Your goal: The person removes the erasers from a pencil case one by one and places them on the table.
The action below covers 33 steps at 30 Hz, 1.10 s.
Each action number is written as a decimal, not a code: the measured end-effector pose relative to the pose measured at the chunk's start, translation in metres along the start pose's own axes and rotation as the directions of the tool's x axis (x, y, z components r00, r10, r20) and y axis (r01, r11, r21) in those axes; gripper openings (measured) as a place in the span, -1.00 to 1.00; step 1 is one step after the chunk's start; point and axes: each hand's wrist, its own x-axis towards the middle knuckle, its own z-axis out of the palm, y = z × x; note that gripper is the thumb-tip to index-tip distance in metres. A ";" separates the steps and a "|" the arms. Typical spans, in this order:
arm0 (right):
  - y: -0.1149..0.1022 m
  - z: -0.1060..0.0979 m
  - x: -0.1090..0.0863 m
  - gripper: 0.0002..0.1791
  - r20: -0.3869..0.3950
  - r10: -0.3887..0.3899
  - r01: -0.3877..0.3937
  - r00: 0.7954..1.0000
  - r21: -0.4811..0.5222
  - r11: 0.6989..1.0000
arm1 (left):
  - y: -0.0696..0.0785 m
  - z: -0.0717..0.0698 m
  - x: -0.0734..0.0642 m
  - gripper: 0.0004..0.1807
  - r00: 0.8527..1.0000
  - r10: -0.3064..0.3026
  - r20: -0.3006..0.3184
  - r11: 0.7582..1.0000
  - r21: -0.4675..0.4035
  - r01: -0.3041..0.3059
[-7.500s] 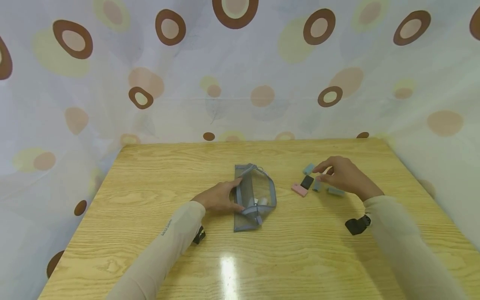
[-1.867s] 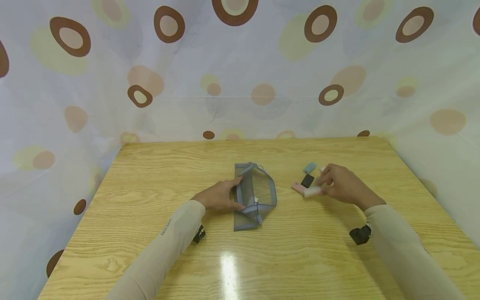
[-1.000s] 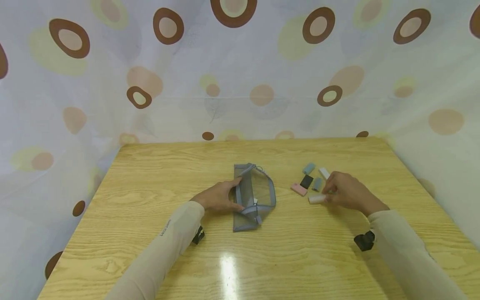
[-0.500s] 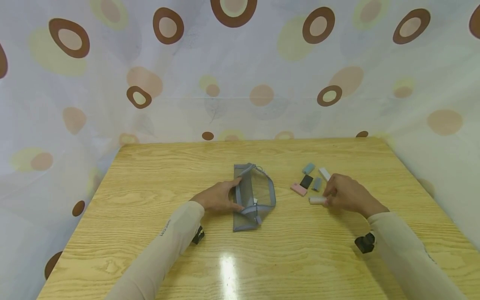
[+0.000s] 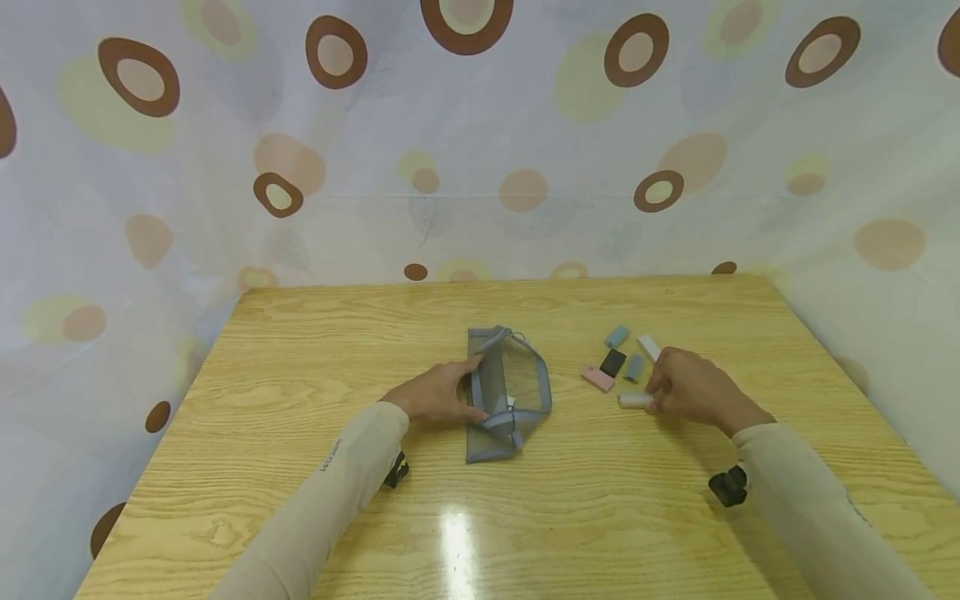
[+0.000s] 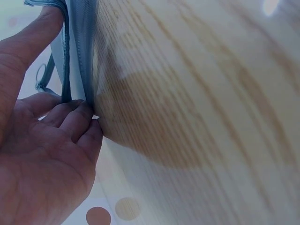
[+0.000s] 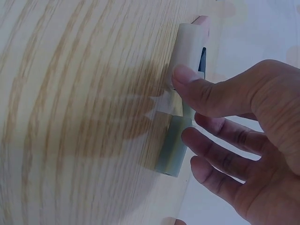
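Observation:
A grey mesh zip pouch (image 5: 492,379) lies on the table with its mouth spread wide. My left hand (image 5: 438,393) holds it at the left side of the mouth, thumb and fingers apart. In the left wrist view the fingers (image 6: 77,119) curl at the pouch's blue-grey edge (image 6: 84,56). My right hand (image 5: 690,385) pinches the right end of a small white rounded stick (image 5: 634,401) low over the table; whether it touches the wood I cannot tell. The right wrist view shows the thumb on that stick (image 7: 185,51), and a grey-green stick (image 7: 173,145) beneath the fingers.
Beside the right hand lie a white block (image 5: 649,347), a grey-blue piece (image 5: 633,368), a black block (image 5: 612,362), a pink block (image 5: 597,378) and a teal piece (image 5: 618,337). A patterned curtain (image 5: 480,233) rises behind the wooden table (image 5: 337,333).
A white object seen inside the pouch 7.5 seconds ago is gone from there. The right hand has moved the white stick from the pink block slightly toward me and right. The left hand has stayed put.

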 end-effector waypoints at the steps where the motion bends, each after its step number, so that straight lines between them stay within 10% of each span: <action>1: 0.000 0.000 0.000 -0.90 0.000 0.003 -0.003 1.000 0.002 1.000 | 0.000 0.000 0.000 0.09 1.000 0.000 -0.001 1.000 -0.001 0.000; 33: -0.006 -0.007 0.005 -0.78 0.047 -0.019 0.023 0.999 -0.087 0.996 | 0.001 -0.001 -0.001 0.10 1.000 0.023 -0.005 1.000 -0.014 -0.023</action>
